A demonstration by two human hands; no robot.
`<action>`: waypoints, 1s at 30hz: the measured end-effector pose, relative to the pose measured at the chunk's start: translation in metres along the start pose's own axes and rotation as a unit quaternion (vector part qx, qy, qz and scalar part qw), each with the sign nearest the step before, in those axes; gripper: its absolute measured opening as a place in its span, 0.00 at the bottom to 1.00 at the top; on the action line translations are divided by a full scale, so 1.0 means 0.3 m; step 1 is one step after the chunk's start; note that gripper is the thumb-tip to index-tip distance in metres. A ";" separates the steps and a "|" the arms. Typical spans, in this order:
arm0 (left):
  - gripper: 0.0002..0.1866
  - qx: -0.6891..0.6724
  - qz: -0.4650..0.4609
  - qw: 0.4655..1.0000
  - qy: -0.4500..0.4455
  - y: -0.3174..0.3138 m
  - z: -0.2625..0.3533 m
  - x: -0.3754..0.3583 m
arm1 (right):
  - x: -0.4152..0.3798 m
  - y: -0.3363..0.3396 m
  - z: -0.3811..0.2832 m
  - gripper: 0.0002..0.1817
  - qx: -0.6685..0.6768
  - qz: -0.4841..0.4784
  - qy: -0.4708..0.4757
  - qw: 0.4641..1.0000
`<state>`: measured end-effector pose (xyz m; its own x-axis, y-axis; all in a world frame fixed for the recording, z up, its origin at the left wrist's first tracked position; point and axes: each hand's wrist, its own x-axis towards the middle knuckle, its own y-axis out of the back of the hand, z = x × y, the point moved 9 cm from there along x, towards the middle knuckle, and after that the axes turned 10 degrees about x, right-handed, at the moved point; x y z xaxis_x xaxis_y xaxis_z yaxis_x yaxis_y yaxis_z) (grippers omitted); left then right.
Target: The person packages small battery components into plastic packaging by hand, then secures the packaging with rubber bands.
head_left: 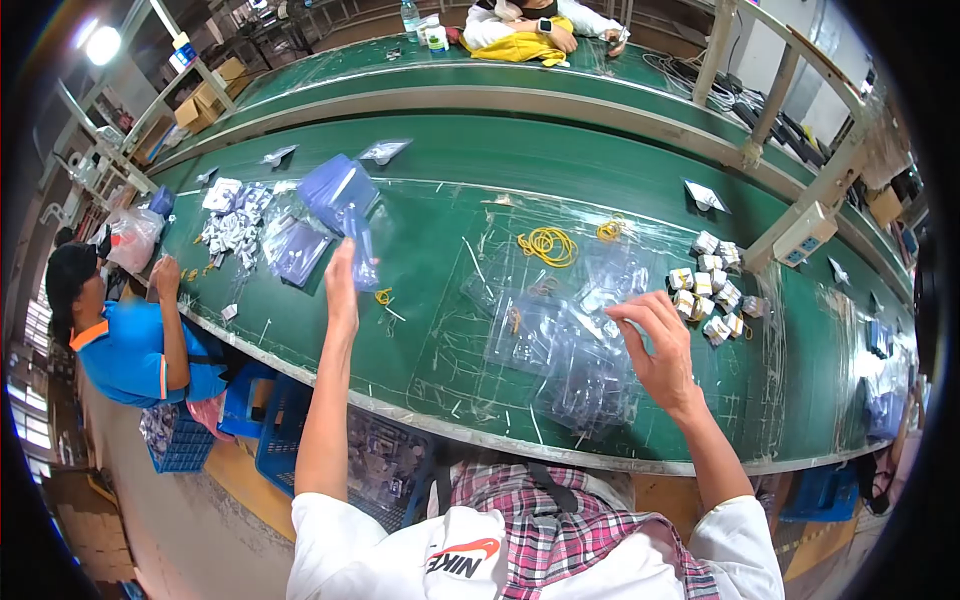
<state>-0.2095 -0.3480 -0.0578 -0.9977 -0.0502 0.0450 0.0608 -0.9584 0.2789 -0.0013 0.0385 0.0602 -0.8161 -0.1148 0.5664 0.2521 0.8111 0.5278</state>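
Note:
My left hand [342, 285] is raised over the left middle of the green table, closed on a bluish clear plastic bag [360, 245]. Behind it lies a stack of similar bags [338, 190], with more bags [298, 252] just to the left. My right hand [662, 350] hovers above a spread of clear plastic bags [585, 375], thumb and fingers drawn together. Whatever is between those fingertips is too small to make out. Bundles of small white pieces held with yellow bands [712, 285] sit to the right of that hand.
A pile of small white pieces [235, 225] lies on the green work surface [430, 260]. Yellow rubber bands [547, 246] rest near the middle. A person in blue [140, 345] works at the left, another [540, 30] across. A post with a socket box [806, 235] stands right.

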 end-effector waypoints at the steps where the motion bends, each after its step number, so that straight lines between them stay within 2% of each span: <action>1: 0.34 -0.127 -0.042 0.991 0.030 -0.034 0.042 -0.033 | 0.025 -0.024 0.000 0.13 0.018 -0.009 0.001 1.000; 2: 0.36 -0.252 -0.084 0.962 0.059 -0.073 0.077 -0.062 | 0.053 -0.047 -0.001 0.12 0.036 -0.018 0.002 0.999; 3: 0.41 -0.319 -0.153 0.933 0.059 -0.119 0.107 -0.084 | 0.082 -0.074 -0.002 0.11 0.050 -0.026 0.003 0.998; 6: 0.45 -0.477 -0.284 0.825 0.104 -0.275 0.259 -0.213 | 0.173 -0.160 -0.010 0.12 0.085 -0.031 0.024 0.996; 9: 0.49 -0.507 -0.341 0.774 0.164 -0.407 0.258 -0.286 | 0.263 -0.227 -0.021 0.13 0.098 0.003 0.044 0.994; 13: 0.47 -0.474 -0.412 0.765 0.143 -0.547 0.327 -0.372 | 0.322 -0.285 0.010 0.16 0.054 0.029 0.039 0.997; 16: 0.46 -0.467 -0.387 0.775 0.176 -0.597 0.293 -0.377 | 0.315 -0.316 0.030 0.18 -0.018 0.021 0.059 0.998; 17: 0.43 -0.487 -0.389 0.758 0.192 -0.612 0.291 -0.374 | 0.306 -0.315 0.037 0.18 -0.046 0.027 0.065 0.996; 20: 0.40 -0.495 -0.361 0.757 0.228 -0.652 0.287 -0.363 | 0.286 -0.296 0.046 0.21 -0.108 0.032 0.063 0.992; 25: 0.32 -0.533 -0.330 0.735 0.260 -0.733 0.297 -0.326 | 0.309 -0.242 0.066 0.23 -0.132 0.063 0.058 0.988; 26: 0.30 -0.542 -0.348 0.721 0.255 -0.749 0.314 -0.327 | 0.313 -0.223 0.064 0.24 -0.139 0.070 0.050 0.987; 30: 0.27 -0.555 -0.325 0.720 0.260 -0.821 0.329 -0.298 | 0.314 -0.142 0.069 0.22 -0.123 0.113 0.066 0.984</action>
<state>-0.1323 -0.0796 -0.0359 -0.6992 0.6880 -0.1942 -0.1968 -0.4464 -0.8729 -0.0997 0.0049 0.0780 -0.6542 -0.0332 0.7556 0.5509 0.6636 0.5061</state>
